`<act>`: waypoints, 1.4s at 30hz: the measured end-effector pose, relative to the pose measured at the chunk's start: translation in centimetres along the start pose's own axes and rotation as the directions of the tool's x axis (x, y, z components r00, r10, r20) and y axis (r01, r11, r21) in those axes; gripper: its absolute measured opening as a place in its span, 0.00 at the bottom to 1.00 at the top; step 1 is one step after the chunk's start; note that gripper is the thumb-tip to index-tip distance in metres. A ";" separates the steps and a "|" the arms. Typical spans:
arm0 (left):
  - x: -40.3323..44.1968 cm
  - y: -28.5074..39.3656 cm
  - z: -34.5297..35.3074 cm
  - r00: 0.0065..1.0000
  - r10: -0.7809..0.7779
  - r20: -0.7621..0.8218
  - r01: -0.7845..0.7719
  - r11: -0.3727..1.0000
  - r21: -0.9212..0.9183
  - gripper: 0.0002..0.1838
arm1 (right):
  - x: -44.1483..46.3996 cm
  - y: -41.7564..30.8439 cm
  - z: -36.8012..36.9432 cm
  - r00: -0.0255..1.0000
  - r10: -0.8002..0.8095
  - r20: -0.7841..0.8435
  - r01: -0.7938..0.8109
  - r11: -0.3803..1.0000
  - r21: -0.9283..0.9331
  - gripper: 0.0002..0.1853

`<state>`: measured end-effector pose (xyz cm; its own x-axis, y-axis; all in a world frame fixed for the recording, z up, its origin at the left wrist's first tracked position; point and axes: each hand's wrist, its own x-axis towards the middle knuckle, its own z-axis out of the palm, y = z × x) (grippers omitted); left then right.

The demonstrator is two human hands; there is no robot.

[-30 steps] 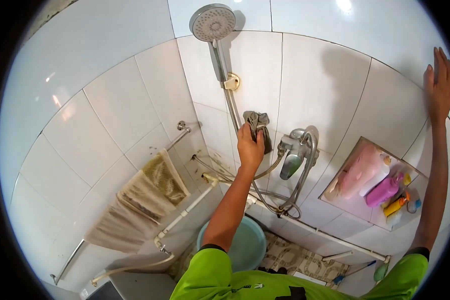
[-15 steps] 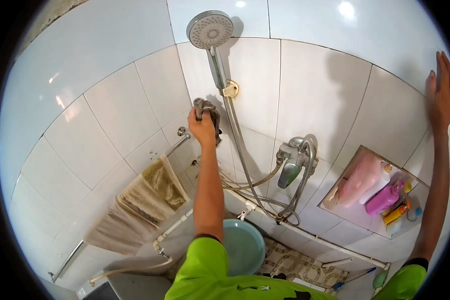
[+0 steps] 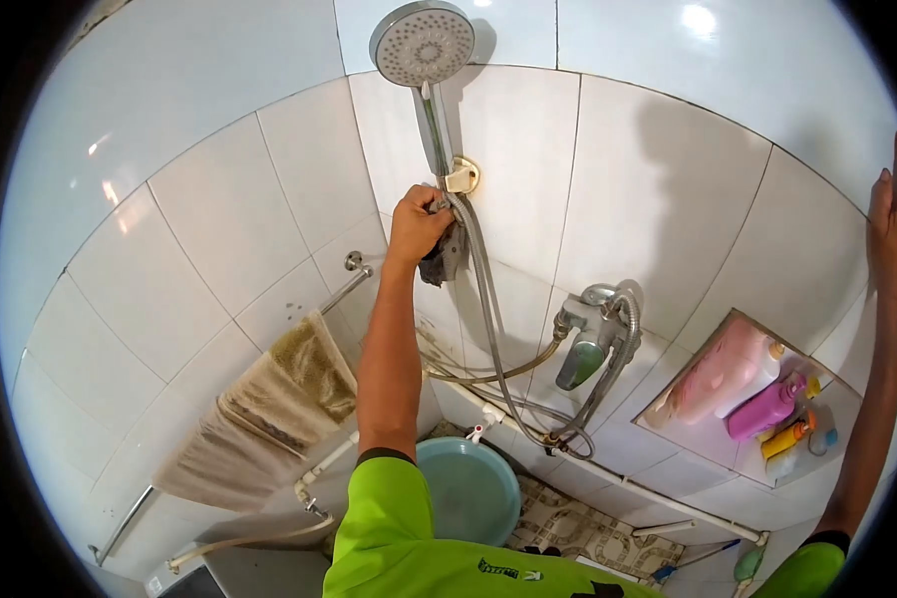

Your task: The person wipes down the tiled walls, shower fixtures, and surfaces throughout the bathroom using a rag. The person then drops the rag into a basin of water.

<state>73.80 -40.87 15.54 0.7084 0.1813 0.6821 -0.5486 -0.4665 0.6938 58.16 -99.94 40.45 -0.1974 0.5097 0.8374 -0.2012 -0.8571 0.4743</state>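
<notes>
My left hand (image 3: 419,227) is closed on a crumpled grey cloth (image 3: 443,261), which hangs below the fingers. Its thumb and fingertips are at the top of the shower hose (image 3: 480,264), just under the cream wall holder (image 3: 462,177); whether they grip the hose too I cannot tell. Above, the shower head (image 3: 423,45) sits upright in that holder. Far right, my right hand (image 3: 893,214) rests against the tiled wall with its fingers stretched out, holding nothing; the view's dark edge cuts part of it off.
A mixer tap (image 3: 590,334) juts from the wall, hose looping below. Bottles stand in a wall niche (image 3: 658,424) at right. A brown towel (image 3: 269,409) hangs on a rail at left. Below are a water-filled basin (image 3: 513,498) and a white pipe (image 3: 658,490).
My left hand has moved right and slightly down with the cloth, from the bare tiles to the hose under the holder. The view has shifted a little; my right hand stays at the wall.
</notes>
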 end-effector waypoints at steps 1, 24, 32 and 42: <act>0.0 0.2 0.2 0.999 -0.027 -0.046 0.028 0.999 0.029 0.12 | 0.0 0.1 0.1 1.000 0.009 0.008 -0.009 1.000 0.001 0.28; 0.7 -1.7 -0.9 0.940 -0.219 -0.261 0.274 0.941 0.198 0.19 | -0.9 1.2 1.4 0.943 0.203 0.263 -0.158 0.970 -0.183 0.26; -4.3 7.4 1.5 0.694 0.182 -0.697 -0.249 0.968 0.004 0.06 | -2.0 2.4 0.8 0.983 0.055 0.178 -0.005 0.963 -0.268 0.26; -2.4 9.4 10.5 0.764 0.564 -0.314 -0.454 0.815 0.360 0.26 | -1.9 2.0 0.6 0.991 0.038 0.127 -0.029 0.996 -0.079 0.24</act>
<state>71.60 -54.75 17.97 0.0920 0.1467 0.9849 -0.6087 -0.7745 0.1722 58.70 -102.68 39.93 -0.0814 0.4627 0.8828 -0.2708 -0.8627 0.4272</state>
